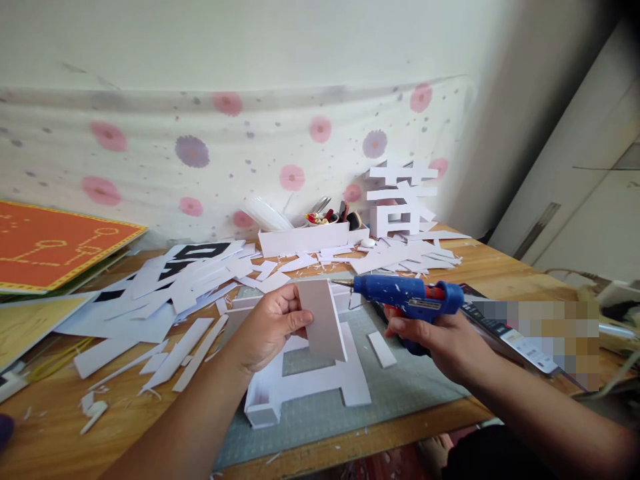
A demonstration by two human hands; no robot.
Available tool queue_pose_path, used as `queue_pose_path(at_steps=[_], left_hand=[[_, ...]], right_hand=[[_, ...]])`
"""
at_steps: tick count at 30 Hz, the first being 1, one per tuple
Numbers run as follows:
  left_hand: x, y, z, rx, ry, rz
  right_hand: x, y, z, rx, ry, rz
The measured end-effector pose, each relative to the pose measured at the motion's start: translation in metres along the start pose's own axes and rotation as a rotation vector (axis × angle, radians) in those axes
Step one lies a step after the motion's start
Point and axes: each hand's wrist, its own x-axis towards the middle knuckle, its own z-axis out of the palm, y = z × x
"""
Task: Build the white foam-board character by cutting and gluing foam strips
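My left hand point(273, 323) pinches a white board piece point(323, 320) by its left edge, holding it raised and tilted. Closed around the handle of a blue glue gun point(400, 295), my right hand point(435, 337) points its metal nozzle left, at the top right edge of the piece. Below them a white cut-out shape point(317, 383) with a raised wall along its left side lies on the grey-green cutting mat point(330, 427). A small white strip point(382, 349) rests on the mat to its right.
White offcuts point(185, 350) cover the table's left side. Behind stand a white box point(305, 240) of tools and a white built-up character point(400, 200). An orange board point(55, 247) lies far left; a phone-like device point(525, 347) lies at right.
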Motion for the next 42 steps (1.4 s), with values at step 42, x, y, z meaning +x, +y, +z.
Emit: queue_pose_path(at_steps=[42], left_hand=[[-0.001, 0.005, -0.005, -0.125, 0.041, 0.091]], right_hand=[[-0.012, -0.02, 0.0, -0.183, -0.139, 0.031]])
